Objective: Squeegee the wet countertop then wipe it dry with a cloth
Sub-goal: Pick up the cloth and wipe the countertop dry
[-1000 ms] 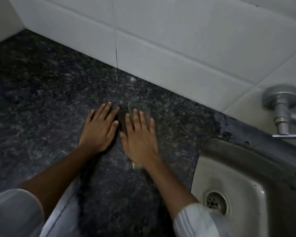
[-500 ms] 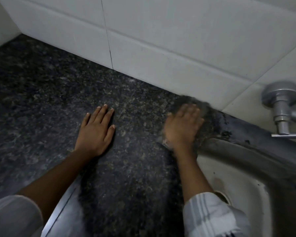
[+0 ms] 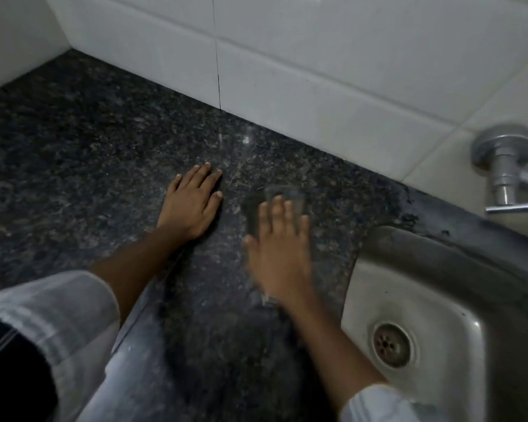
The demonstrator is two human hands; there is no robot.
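- My right hand (image 3: 279, 254), blurred at centre frame, presses flat on the cloth (image 3: 282, 194); fingers straight, cloth edge poking out beyond the fingertips.
- The sink (image 3: 439, 263) lies just right of it, the nearer side to wipe toward, I'd judge.
- Left hand (image 3: 191, 205) rests flat, fingers straight, on the dark speckled desk (image 3: 73, 153).
- White wall tiles (image 3: 317, 71) run across the top.

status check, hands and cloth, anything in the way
Left hand flat on granite countertop, fingers straight. Right hand flat on grey cloth, blurred. Sink to the right, nothing blocking.
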